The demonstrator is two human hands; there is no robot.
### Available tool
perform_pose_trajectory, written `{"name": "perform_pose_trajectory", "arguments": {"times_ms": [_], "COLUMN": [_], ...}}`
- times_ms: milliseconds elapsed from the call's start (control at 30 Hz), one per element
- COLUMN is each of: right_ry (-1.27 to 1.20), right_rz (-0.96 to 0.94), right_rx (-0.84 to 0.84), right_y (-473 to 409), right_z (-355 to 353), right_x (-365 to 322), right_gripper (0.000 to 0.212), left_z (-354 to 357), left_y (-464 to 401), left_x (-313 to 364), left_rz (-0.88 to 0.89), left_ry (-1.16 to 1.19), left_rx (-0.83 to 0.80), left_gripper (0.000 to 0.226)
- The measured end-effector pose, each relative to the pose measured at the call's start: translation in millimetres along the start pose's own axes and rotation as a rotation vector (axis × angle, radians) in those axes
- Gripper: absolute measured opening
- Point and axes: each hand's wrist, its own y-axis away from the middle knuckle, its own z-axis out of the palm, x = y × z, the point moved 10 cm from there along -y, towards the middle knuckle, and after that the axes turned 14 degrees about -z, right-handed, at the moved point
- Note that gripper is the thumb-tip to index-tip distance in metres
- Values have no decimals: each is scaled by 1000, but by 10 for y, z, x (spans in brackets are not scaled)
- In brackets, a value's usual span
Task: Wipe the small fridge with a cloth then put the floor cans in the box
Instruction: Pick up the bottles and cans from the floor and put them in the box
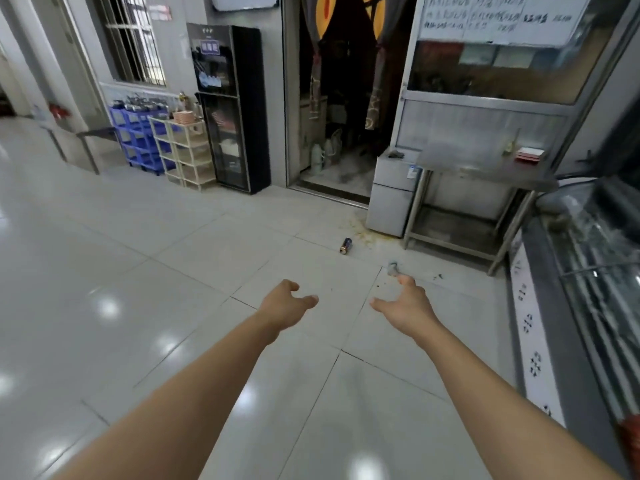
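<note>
Glossy pale tile floor (194, 258), ceiling lights reflecting off it. Left hand (285, 304) and right hand (407, 306) both out over the floor, fingers loosely spread, holding nothing. Dark can (345, 245) lying on its side on the tiles ahead, stains around it; second, blurred can (392, 268) just past the right fingertips. Small fridge (391, 195) against the wall beside a steel table (485, 168), dark cloth (396, 154) on its top. Open doorway (339, 98) left of it.
</note>
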Motion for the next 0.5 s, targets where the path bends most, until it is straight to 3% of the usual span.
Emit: {"name": "perform_pose_trajectory", "arguments": {"times_ms": [200, 500], "right_ry": [29, 20], "right_rz": [63, 96], "right_rx": [26, 25], "right_y": [-1159, -3461], "right_z": [105, 79], "right_x": [169, 492], "right_gripper": [75, 75], "left_z": [127, 218], "left_y": [-1112, -3015], "left_x": [663, 1907], "left_rz": [15, -16], "left_ry": [-56, -76], "left_rx": [-80, -67], "left_gripper": [64, 62]}}
